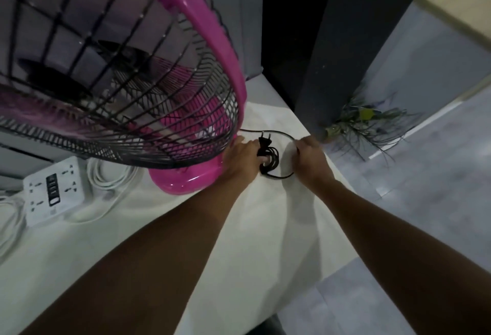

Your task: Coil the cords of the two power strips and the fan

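Observation:
A pink fan [186, 180] with a black wire grille stands on the white table [252, 228]. Its black cord [272, 158] lies partly wound in small loops beside the fan's base, the plug [264, 139] sticking up. My left hand [243, 158] grips the bundle of loops. My right hand [310, 154] pinches the loose run of the cord, which arcs back toward the fan. A white power strip [53, 191] lies at the left with a coiled white cord [109, 175] behind it. Another white cord [8, 215] shows at the far left edge.
The table's right edge runs diagonally just past my right hand, with grey floor [425, 215] beyond. A dark pillar [345, 55] and a spiky green plant [366, 119] stand past the table's far corner. The fan's grille overhangs the left half of the table.

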`<state>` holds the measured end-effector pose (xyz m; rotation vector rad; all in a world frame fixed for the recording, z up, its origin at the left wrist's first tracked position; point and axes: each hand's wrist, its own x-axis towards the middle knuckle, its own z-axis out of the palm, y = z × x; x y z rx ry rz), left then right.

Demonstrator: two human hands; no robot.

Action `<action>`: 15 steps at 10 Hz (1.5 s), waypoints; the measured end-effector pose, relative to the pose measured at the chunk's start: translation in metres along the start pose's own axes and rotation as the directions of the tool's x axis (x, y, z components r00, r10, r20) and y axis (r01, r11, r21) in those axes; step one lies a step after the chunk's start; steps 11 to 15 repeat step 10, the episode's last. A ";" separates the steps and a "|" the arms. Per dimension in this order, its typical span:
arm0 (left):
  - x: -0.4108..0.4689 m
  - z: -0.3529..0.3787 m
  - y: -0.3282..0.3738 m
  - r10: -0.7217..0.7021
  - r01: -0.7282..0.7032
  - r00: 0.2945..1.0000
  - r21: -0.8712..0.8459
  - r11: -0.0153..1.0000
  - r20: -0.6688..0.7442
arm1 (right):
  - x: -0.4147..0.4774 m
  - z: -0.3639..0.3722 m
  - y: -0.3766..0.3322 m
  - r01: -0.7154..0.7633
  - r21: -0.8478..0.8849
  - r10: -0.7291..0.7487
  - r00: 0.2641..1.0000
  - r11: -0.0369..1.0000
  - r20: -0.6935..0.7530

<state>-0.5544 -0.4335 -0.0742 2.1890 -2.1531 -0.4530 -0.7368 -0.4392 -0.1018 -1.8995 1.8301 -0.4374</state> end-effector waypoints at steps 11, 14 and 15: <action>-0.106 0.015 -0.031 0.361 -0.362 0.931 0.250 0.898 0.052 | -0.083 0.023 -0.030 0.310 -0.133 -0.309 0.951 0.941 0.030; -0.106 0.015 -0.031 0.361 -0.362 0.931 0.250 0.898 0.052 | -0.083 0.023 -0.030 0.310 -0.133 -0.309 0.951 0.941 0.030; -0.106 0.015 -0.031 0.361 -0.362 0.931 0.250 0.898 0.052 | -0.083 0.023 -0.030 0.310 -0.133 -0.309 0.951 0.941 0.030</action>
